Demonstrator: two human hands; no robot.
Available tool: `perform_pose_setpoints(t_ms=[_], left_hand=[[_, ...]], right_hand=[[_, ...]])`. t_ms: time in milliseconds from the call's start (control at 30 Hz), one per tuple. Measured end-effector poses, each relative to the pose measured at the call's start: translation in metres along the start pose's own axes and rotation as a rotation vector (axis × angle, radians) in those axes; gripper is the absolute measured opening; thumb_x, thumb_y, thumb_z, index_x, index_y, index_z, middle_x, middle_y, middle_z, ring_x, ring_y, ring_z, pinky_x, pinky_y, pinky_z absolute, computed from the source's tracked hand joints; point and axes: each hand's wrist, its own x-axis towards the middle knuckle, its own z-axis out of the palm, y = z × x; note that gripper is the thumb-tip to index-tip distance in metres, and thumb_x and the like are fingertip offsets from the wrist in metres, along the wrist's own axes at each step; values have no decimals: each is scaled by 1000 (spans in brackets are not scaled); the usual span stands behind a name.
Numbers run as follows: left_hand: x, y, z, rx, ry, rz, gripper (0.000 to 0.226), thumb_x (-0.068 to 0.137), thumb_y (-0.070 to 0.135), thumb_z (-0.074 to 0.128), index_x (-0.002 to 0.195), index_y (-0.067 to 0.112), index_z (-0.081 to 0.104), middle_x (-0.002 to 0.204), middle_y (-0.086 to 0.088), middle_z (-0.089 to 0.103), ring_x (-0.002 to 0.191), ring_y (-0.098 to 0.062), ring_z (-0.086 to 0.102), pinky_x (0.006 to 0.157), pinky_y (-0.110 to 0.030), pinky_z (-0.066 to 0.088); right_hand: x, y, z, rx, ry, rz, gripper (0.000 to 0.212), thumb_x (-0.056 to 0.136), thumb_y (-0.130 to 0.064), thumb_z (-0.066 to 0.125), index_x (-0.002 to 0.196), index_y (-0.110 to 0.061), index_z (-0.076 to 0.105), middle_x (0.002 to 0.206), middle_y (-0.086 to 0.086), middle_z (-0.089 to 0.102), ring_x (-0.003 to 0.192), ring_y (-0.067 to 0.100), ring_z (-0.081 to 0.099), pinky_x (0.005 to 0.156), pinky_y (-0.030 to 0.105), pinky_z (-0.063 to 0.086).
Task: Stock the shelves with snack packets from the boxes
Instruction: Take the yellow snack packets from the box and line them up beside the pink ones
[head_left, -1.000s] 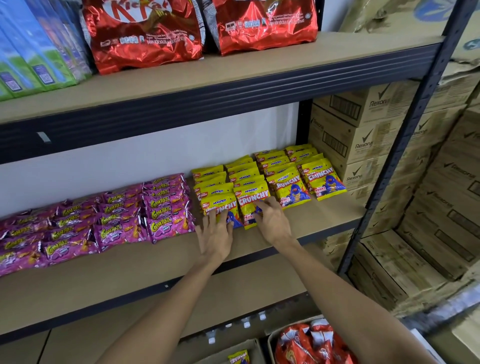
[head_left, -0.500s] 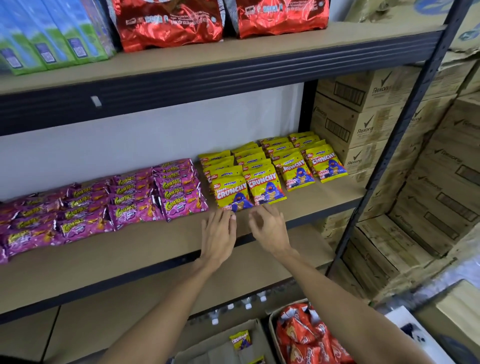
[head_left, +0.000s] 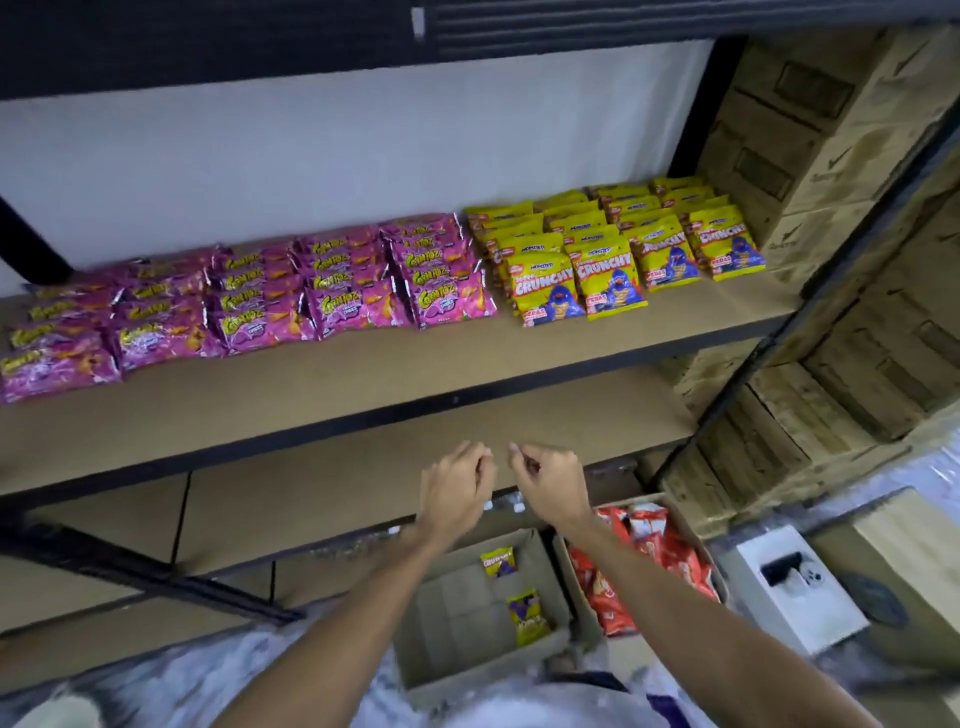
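- The yellow packets (head_left: 613, 249) lie on the right part of the shelf (head_left: 363, 374) in 4 overlapping rows. The front ones show a blue monster and the word CRUNCHY.
- The pink packets (head_left: 260, 296) lie just beside them, on the left part.
- 2 loose packets (head_left: 527, 616), also yellow, lie in the cardboard box (head_left: 447, 613) below.
- The left hand (head_left: 457, 483) and the right hand (head_left: 550, 483) hang near each other under the shelf edge, fingers loosely curled and holding nothing.
- The red packets (head_left: 639, 561) are partly hidden behind the right arm.
- The leftmost pink packets are blurred and cut off.
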Motion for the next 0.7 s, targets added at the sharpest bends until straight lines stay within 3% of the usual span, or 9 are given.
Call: perform_pose_setpoints(t_ms=[100,167,267,367,500,600,700], left_hand=[[-26,-11,4,-10,-83,-17,24,96,24,46,73,28,41,73,-1,58,69,-27,58,60,-32,33],[-42,-19,10,18,-174,-63,24,98,25,43,76,22,52,78,-5,64,75,-29,62,62,-32,37],[-60,-36,25,83,-461,-272,36,105,35,34,102,16,64,104,-16,70,100,-37,65,79,-40,49],[-86,-47,29,191,-657,-333,52,108,40,24,116,9,66,120,-19,67,115,-38,60,90,-42,48],[-114,-49,38,346,-660,-266,58,109,39,21,107,10,71,112,-15,72,107,-31,66,83,-36,46],[-122,-51,63,248,-705,-301,58,108,40,20,102,9,68,105,-18,72,102,-35,67,84,-39,46],[-132,-65,99,152,-752,-435,60,106,47,19,100,7,63,100,-22,70,98,-40,65,82,-43,49]], right_hand=[[-36,-1,16,-49,-43,82,44,90,-26,64,58,-21,34,47,-4,31,47,17,33,50,25,25],[-59,1,25,-89,-93,153,42,90,-32,61,57,-16,42,46,1,41,44,19,40,48,25,25],[-93,5,34,-94,-176,254,50,95,-45,49,59,-11,53,46,3,48,44,21,49,47,27,30],[-122,20,41,-34,-262,402,45,97,-40,55,60,-15,55,44,-5,40,40,8,40,49,30,30],[-148,35,42,26,-329,493,53,94,-43,54,50,-26,31,40,-5,31,38,7,32,48,34,32],[-154,46,39,31,-428,594,53,96,-31,60,51,-24,33,42,-4,36,41,4,34,53,30,31],[-156,65,47,-23,-518,667,53,98,-35,58,52,-21,37,47,-6,38,48,11,40,58,27,30]])
